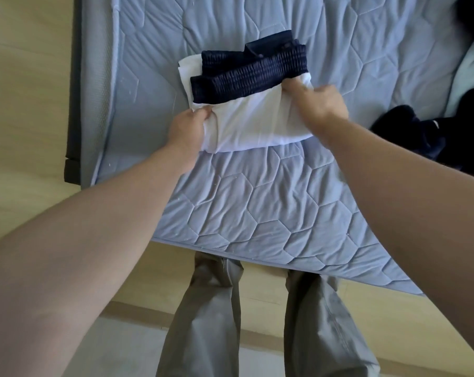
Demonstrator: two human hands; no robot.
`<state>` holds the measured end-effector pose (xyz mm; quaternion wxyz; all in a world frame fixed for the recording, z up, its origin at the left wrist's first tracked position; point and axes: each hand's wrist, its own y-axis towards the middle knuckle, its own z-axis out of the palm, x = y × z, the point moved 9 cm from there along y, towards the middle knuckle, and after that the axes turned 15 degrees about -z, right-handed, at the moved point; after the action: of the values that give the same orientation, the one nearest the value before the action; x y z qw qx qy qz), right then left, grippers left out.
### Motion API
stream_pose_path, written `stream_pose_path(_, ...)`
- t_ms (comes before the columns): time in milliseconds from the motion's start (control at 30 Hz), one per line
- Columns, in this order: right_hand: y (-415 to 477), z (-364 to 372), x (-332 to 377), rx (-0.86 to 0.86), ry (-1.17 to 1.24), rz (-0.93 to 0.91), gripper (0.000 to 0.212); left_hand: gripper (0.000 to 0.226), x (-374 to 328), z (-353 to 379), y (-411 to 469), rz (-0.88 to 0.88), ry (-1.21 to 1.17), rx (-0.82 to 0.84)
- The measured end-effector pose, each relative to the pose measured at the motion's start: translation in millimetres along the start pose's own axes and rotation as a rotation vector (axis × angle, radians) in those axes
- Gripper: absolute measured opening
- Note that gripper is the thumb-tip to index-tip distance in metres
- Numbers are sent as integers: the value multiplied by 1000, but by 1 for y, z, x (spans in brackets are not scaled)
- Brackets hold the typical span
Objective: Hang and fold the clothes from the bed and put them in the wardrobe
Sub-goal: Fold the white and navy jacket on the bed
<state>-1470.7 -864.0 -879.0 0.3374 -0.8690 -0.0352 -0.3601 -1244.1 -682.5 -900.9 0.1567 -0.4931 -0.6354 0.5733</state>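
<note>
A folded white garment [253, 119] lies on the blue quilted mattress [257, 208], with a folded navy garment [253, 70] with a ribbed waistband stacked on its far half. My left hand [188, 130] grips the left side of the white fold, fingers curled into the cloth. On the other side my right hand [321, 104] pinches the right edge of the white garment just under the navy one. Both fingertips are partly hidden in the fabric.
A heap of dark clothes [421, 137] and a pale green cloth [470, 74] lie at the right edge of the bed. The mattress's left edge [94, 91] borders a light wooden floor [26, 104]. My legs in grey trousers [208, 322] stand against the near edge.
</note>
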Motion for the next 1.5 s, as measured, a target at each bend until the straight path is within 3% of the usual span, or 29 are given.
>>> stream_pose_path(100,4,-3,11,-82,-51,25,70,24,-15,-11,-8,122,219,-290)
stream_pose_path(200,10,0,20,-51,63,47,66,65,-31,-24,-16,65,222,-461)
stream_pose_path(267,15,6,22,-12,201,74,45,75,-48,-16,-11,38,244,-383)
stream_pose_path(333,18,5,23,-13,263,104,35,66,-59,-6,-8,-12,218,-254)
stream_pose_path(467,2,-1,35,36,302,104,57,68,-61,-1,-26,-74,196,-17)
stream_pose_path(567,-41,-14,50,117,301,152,62,46,-46,-16,-59,-160,127,133)
stream_pose_path(700,-127,-40,108,154,291,164,76,56,-29,-64,-136,-248,61,197)
stream_pose_path(767,-176,-56,152,156,263,149,75,75,-28,-97,-186,-236,119,163)
stream_pose_path(833,-221,-74,204,153,195,93,69,105,-38,-134,-237,-143,234,114)
stream_pose_path(933,-283,-85,296,211,77,-83,60,138,-70,-189,-324,175,506,102)
stream_pose_path(1000,-317,-85,357,263,21,-210,60,149,-89,-218,-385,384,605,141)
stream_pose_path(1067,-349,-82,416,331,-33,-350,64,154,-109,-251,-436,538,636,57)
stream_pose_path(1133,-381,-73,473,443,-46,-494,64,154,-129,-288,-479,651,614,-78)
stream_pose_path(1233,-430,-59,539,661,-77,-692,59,144,-144,-346,-535,640,564,-167)
stream_pose_path(1367,-493,-26,608,948,-127,-867,63,88,-133,-425,-597,555,645,-259)
stream_pose_path(1500,-560,24,664,1124,-166,-1026,64,75,-103,-496,-634,532,459,-339)
